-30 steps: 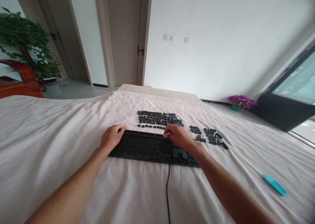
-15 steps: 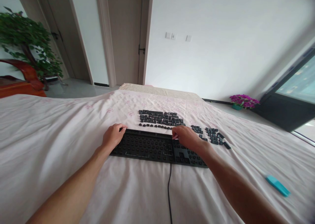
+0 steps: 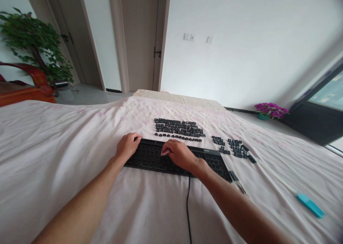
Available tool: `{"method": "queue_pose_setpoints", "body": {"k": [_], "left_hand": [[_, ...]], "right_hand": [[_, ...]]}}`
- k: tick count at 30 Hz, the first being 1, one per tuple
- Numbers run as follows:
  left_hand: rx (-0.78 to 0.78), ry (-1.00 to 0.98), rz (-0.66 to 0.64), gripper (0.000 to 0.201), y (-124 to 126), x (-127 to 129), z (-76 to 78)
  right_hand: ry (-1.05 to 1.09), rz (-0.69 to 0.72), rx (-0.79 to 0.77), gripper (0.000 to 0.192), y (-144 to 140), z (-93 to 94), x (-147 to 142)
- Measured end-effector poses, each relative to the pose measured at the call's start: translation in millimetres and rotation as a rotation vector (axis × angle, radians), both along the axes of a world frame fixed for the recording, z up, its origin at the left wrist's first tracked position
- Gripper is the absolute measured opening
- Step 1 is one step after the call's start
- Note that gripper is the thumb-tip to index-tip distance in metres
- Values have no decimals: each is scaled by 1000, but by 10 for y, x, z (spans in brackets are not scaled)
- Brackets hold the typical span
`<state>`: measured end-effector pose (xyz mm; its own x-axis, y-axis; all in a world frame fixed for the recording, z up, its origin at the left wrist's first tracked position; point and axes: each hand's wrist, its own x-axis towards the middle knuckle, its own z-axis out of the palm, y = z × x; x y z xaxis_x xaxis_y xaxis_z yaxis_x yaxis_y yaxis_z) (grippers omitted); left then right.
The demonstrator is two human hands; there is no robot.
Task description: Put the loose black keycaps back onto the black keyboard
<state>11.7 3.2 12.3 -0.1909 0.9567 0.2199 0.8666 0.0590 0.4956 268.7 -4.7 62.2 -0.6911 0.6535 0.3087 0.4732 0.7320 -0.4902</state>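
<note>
Most keycaps (image 3: pixel 179 127) already off keyboard (image 3: pixel 171 158), laid toward bed's far edge. Left hand (image 3: pixel 128 146) clasps keyboard's left end; right hand (image 3: pixel 179 154) pinches small pinkish tool (image 3: pixel 165 152).

Bright soft daylight from right window (image 3: pixel 325 104); edges warped, slightly blurred.
</note>
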Motion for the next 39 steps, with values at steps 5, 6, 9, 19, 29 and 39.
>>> {"method": "queue_pose_setpoints", "body": {"k": [5,6,9,19,29,39], "left_hand": [[0,-8,-1,30,3,-1,1],[3,-13,-1,29,4,-3,-2],[20,-31,-3,29,5,-8,-16],[-2,-216,-30,26,7,-44,23],[-316,-857,-356,67,-218,-326,143],[23,-638,-233,49,-45,-262,-51]], "right_hand": [[-121,6,23,33,-17,19,78],[-150,4,29,34,-25,39,126],[-252,-8,46,35,-60,113,314],[54,-461,-15,13,-179,35,1099],[336,-917,-56,28,-213,-363,1754],[422,-937,-161,41,-256,-432,1721]]}}
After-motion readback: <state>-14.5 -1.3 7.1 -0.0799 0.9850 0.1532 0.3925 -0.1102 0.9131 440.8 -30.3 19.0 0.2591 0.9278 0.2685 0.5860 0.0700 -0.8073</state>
